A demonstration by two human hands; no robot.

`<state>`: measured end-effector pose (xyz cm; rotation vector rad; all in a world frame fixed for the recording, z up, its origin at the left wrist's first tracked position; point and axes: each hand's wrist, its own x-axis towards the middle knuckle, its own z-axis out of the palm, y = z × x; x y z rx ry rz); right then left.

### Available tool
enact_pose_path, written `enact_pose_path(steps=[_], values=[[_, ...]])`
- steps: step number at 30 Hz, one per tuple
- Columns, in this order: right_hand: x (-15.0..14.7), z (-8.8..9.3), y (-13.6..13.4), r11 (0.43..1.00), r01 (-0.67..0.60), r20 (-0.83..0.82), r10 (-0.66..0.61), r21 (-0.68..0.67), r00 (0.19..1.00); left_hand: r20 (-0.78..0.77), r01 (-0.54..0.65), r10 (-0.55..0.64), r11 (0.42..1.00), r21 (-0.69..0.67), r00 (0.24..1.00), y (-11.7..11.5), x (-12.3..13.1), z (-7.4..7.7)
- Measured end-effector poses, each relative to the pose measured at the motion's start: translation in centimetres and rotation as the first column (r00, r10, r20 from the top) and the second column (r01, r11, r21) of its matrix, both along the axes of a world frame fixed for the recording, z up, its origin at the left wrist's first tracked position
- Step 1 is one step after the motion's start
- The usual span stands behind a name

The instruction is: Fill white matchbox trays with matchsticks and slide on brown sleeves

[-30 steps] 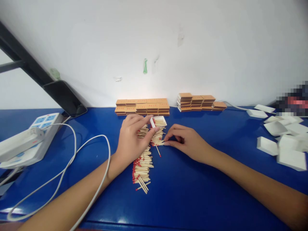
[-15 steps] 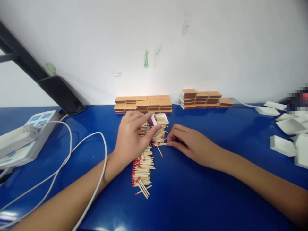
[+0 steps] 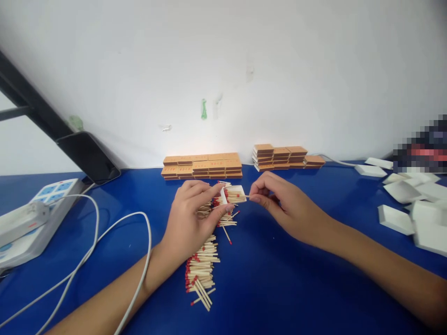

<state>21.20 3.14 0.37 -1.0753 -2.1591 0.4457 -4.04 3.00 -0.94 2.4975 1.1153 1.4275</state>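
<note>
Between the thumb and fingers of my left hand (image 3: 193, 209) is a white matchbox tray (image 3: 240, 190), with red-tipped matches lying inside. My right hand (image 3: 279, 200) pinches a match (image 3: 245, 196) by its bare end at the tray's right side; its head reaches over the matches in the tray. A long pile of matches (image 3: 202, 267) runs toward me below my left hand, partly hidden by it. More matches (image 3: 228, 218) lie just under the tray, and one loose match (image 3: 227, 235) sits apart from them.
Orange matchboxes (image 3: 216, 165) are stacked along the wall, with a second stack (image 3: 279, 156) to their right. White trays (image 3: 396, 219) are heaped at the right. A power strip (image 3: 42, 223), a white cable (image 3: 148, 232) and a dark phone-like device (image 3: 89, 156) are at the left.
My right hand has lifted from the matches below the tray up to its right side, with a match in its fingers. My left hand keeps its hold on the tray. The view has shifted slightly.
</note>
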Motion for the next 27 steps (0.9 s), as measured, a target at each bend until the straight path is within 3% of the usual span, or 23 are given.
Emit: enact_pose_path(steps=[6, 12, 23, 27], values=[[-0.66, -0.06, -0.64, 0.993, 0.024, -0.013, -0.022, 0.113, 1.000, 0.007, 0.109, -0.108, 0.993, -0.052, 0.994, -0.43, 0.47, 0.13], [-0.60, -0.29, -0.76, 0.982, 0.027, 0.039, -0.035, 0.185, 0.999, 0.035, 0.140, -0.137, 0.987, -0.083, 0.990, -0.68, 0.60, 0.03], [-0.57, 0.18, -1.01, 0.978, 0.015, 0.042, -0.024, 0.208, 0.999, 0.031, 0.136, -0.133, 0.986, -0.100, 0.991, -0.68, 0.56, -0.05], [-0.53, -0.09, -0.94, 0.967, 0.061, 0.005, -0.064, 0.248, 0.998, 0.048, 0.035, -0.031, 0.997, -0.067, 0.998, -0.37, 0.33, 0.29]])
